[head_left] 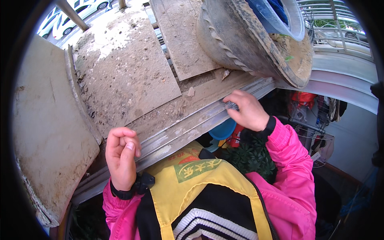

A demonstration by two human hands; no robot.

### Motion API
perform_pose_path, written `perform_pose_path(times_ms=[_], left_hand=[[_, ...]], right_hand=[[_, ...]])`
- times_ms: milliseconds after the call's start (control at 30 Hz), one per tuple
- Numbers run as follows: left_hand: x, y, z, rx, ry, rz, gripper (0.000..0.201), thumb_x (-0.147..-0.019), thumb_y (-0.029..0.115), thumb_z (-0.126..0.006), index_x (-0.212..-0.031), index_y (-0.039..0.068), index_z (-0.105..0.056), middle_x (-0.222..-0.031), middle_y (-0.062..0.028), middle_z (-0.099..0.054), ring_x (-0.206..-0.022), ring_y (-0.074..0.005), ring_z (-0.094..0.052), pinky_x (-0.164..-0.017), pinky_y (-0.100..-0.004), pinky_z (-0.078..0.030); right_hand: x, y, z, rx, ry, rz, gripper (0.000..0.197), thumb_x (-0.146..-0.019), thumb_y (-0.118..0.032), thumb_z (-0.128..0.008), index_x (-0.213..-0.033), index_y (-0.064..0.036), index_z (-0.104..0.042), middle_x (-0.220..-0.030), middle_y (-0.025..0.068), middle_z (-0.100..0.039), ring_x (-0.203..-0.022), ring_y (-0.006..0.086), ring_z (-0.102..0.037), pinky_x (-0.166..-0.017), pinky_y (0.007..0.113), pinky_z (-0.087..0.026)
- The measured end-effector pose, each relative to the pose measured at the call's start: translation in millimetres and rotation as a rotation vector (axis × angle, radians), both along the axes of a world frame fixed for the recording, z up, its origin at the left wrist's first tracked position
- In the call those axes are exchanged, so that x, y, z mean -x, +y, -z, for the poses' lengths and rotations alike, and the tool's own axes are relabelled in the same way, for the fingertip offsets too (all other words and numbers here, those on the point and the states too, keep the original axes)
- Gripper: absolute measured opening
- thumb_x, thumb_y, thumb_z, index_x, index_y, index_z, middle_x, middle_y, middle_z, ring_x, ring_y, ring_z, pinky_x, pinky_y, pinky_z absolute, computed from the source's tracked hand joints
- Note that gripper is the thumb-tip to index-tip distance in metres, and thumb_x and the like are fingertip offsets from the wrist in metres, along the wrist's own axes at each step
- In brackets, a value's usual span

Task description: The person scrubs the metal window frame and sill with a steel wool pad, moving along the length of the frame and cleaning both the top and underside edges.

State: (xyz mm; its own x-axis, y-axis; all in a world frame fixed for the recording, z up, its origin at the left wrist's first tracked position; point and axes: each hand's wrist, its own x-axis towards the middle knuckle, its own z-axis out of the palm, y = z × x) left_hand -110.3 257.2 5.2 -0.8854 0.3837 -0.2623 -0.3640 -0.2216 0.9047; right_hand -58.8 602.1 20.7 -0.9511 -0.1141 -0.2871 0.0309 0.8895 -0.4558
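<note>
My right hand (pixel 249 109) presses a small grey scrubber (pixel 231 105), which looks like steel wool, against the metal window track (pixel 188 121). Its fingers are closed round the scrubber, and only part of the pad shows. Dirt and pale smears mark the track, which runs slantwise from lower left to upper right. My left hand (pixel 123 157) is held at the left part of the track, its fingers curled in loosely with the thumb against them. Nothing shows in that hand. Beyond the track lies a ledge with dirt-covered boards (pixel 128 76).
A big muddy pot (pixel 240 38) stands on the ledge at upper right, with a clear plastic tub (pixel 294 20) on it. A stained curved panel (pixel 52 120) fills the left. Below the track are a leafy plant (pixel 250 158) and a blue basin (pixel 223 129). Parked cars (pixel 82 16) show outside.
</note>
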Motion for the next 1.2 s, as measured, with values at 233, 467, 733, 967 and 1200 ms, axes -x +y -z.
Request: perform_pose_path(times_ms=[233,467,733,967,1200], left_hand=[[1,-4,0,-0.017,0.022,-0.004,0.014,-0.091,0.002,-0.044,-0.105,0.002,-0.047,-0.074,-0.0009,-0.047,-0.065,-0.0068,-0.043,-0.062,-0.0205,-0.035],[1,-3,2,-0.029,0.024,0.008,0.014,-0.091,0.001,-0.044,-0.104,0.002,-0.048,-0.073,-0.0005,-0.047,-0.065,-0.0067,-0.042,-0.063,-0.0205,-0.034],[2,-2,4,0.013,0.026,0.021,0.014,-0.091,0.002,-0.044,-0.104,0.002,-0.048,-0.072,0.0002,-0.046,-0.065,-0.0066,-0.042,-0.062,-0.0208,-0.034],[2,-4,4,-0.027,0.009,0.023,0.014,-0.091,0.001,-0.044,-0.104,0.002,-0.048,-0.071,0.0006,-0.046,-0.064,-0.0064,-0.042,-0.061,-0.0201,-0.034],[3,-8,5,-0.099,0.02,0.027,0.014,-0.092,0.001,-0.043,-0.105,0.002,-0.049,-0.071,0.0008,-0.046,-0.064,-0.0063,-0.042,-0.061,-0.0204,-0.034]], right_hand=[[4,-43,-2,0.161,-0.017,-0.06,0.02,-0.077,-0.01,-0.063,-0.095,-0.0016,-0.062,-0.087,0.0152,-0.059,-0.084,0.0351,-0.058,-0.074,0.04,-0.047],[-10,67,-24,-0.104,0.14,0.254,0.019,-0.079,-0.016,-0.061,-0.092,-0.0028,-0.065,-0.09,0.0161,-0.064,-0.09,0.0339,-0.062,-0.081,0.037,-0.048],[-18,151,11,-0.47,0.092,0.295,0.026,-0.074,-0.021,-0.062,-0.091,-0.0015,-0.065,-0.086,0.0213,-0.063,-0.084,0.038,-0.061,-0.075,0.042,-0.048],[-11,107,-5,-0.246,-0.063,0.216,0.025,-0.076,-0.021,-0.061,-0.091,-0.0011,-0.064,-0.084,0.0212,-0.064,-0.083,0.0394,-0.061,-0.075,0.04,-0.048],[-8,-4,-3,-0.062,-0.083,0.038,0.02,-0.074,-0.011,-0.059,-0.09,0.001,-0.06,-0.088,0.0203,-0.06,-0.085,0.0396,-0.059,-0.076,0.044,-0.047]])
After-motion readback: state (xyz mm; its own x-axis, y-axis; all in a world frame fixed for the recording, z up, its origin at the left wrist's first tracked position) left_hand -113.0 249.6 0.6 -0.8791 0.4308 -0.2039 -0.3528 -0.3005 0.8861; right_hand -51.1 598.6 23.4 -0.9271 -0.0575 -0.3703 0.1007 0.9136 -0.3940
